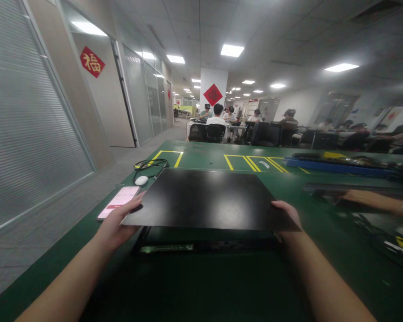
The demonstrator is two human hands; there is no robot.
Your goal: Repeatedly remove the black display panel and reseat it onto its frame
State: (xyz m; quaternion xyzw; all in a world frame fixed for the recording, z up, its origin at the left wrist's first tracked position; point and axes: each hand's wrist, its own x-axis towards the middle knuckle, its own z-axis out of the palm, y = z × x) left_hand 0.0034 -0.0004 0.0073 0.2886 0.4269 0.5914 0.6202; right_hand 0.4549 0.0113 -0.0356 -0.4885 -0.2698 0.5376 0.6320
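Note:
A thin black rectangular panel [208, 199] with a glossy sheen is held level above the table, a hand at each side. My left hand [119, 223] grips its left edge near the front corner, fingers under it. On the opposite edge, my right hand [288, 214] has its thumb on top and its fingers mostly hidden beneath. Under the panel lies a black frame [204, 247], largely covered, with a green circuit board strip [168, 248] at its front. Beside my left hand is a lit phone [121, 202].
The green table [201, 286] bears yellow tape marks [233, 162]. A white round object [141, 180] and a black cable [151, 164] lie at left. At right, a co-worker's hand [359, 197] is at a blurred dark panel, near a blue tray [339, 166]. Several people sit behind.

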